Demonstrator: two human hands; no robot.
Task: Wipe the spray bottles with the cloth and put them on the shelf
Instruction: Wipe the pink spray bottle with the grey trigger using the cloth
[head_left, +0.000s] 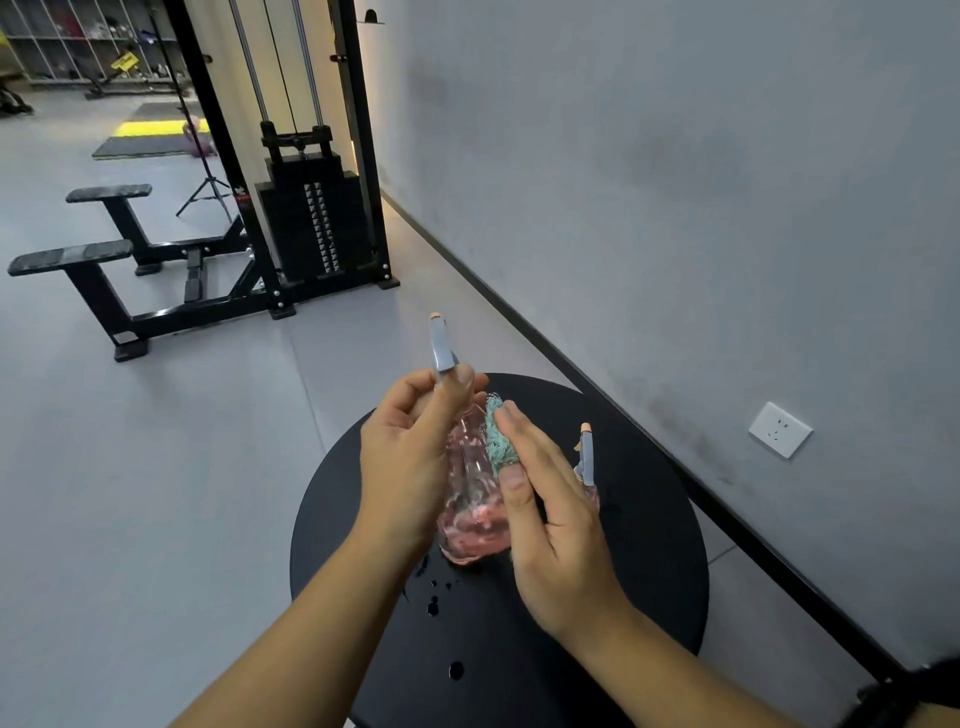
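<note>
While the left hand (410, 457) grips a pink spray bottle (470, 499) above the round black table (649, 545), the right hand (550, 519) presses a teal cloth (497, 439) against it — thumb pinning the cloth. A second spray bottle (587, 460) stands just behind.

Round black table (649, 571) on grey floor (156, 493); second spray bottle (587, 462) standing on it, water drops (434, 605).

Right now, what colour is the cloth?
Teal-green, pressed against the pink spray bottle by the right hand; cloth, head view.

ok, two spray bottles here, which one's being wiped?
The pink spray bottle gripped in the left hand, with the right hand pressing the teal cloth against it. The other bottle stands untouched behind the right hand.
</note>
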